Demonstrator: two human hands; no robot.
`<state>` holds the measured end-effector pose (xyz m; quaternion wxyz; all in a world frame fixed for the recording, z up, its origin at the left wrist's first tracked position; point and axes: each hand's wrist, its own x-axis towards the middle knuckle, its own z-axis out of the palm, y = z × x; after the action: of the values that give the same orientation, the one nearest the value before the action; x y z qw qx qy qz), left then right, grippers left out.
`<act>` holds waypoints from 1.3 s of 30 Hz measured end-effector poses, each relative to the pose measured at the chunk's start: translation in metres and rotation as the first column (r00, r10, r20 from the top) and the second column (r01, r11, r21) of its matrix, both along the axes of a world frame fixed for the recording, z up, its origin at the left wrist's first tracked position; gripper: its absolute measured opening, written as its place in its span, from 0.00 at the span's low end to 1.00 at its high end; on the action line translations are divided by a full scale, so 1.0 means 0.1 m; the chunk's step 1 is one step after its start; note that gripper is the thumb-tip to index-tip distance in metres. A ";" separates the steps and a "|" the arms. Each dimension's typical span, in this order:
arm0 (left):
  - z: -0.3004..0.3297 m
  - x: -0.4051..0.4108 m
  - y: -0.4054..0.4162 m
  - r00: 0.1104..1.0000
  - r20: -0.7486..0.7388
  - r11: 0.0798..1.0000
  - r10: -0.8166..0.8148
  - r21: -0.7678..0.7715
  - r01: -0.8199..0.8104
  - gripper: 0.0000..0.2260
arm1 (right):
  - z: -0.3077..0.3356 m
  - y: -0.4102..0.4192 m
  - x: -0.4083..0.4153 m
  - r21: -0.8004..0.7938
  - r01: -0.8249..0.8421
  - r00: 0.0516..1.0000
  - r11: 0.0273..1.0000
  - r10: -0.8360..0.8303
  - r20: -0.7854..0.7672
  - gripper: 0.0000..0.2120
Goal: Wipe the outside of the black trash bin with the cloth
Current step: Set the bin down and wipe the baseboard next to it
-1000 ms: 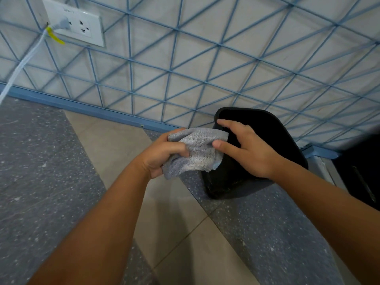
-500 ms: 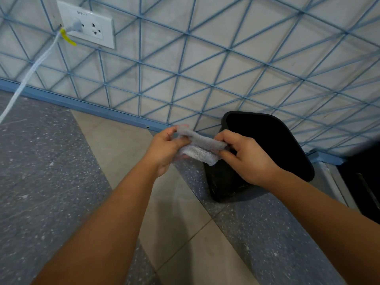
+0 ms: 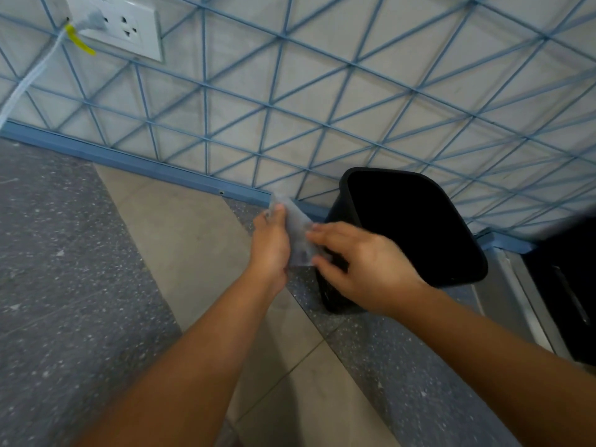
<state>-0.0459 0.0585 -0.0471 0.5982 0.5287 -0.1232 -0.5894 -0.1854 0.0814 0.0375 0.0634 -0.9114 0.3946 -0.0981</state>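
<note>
Black bin (image 3: 416,227), open top, on floor (image 3: 64,285) by blue-lined wall (image 3: 322,101). Grey cloth (image 3: 298,233), blurred, held btwn both hands just left of bin: left hand (image 3: 271,243) grips it, right hand (image 3: 364,269) pinches its edge. Socket (image 3: 125,27) w/ plug top left.

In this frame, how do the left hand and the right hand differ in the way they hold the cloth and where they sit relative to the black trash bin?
The left hand grips the grey cloth from its left side, over the floor and clear of the black trash bin. The right hand pinches the cloth's right edge with thumb and fingertips and overlaps the bin's front wall in the view. The left thumb points up; the right fingers point left. Both hold the same blurred cloth, off the bin.
</note>
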 end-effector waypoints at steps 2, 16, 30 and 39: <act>-0.07 -0.03 0.05 0.971 0.207 0.991 0.120 -0.081 -0.105 0.10 | 0.10 -0.02 -0.17 -0.182 0.196 0.979 0.964 -0.182 0.089 0.17; -0.12 -0.83 -0.22 0.834 0.479 0.935 0.273 -0.336 -0.113 0.10 | -0.13 -0.02 -0.47 -0.021 0.312 0.946 0.950 -0.313 -0.087 0.22; -1.13 -0.75 -0.66 0.903 0.429 0.999 -0.034 0.002 0.037 0.20 | -0.15 -0.13 -0.56 0.058 0.134 0.991 0.989 -0.135 0.016 0.13; -1.15 -0.70 -0.32 0.777 0.518 0.929 -0.357 0.285 0.237 0.19 | -0.14 -0.11 -0.55 0.078 0.200 0.980 0.977 -0.201 0.003 0.16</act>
<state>-0.1156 0.0261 -0.1621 0.3769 0.7104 -0.3146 -0.5043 -0.2402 0.0707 0.0234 0.0905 -0.8633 0.4877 -0.0935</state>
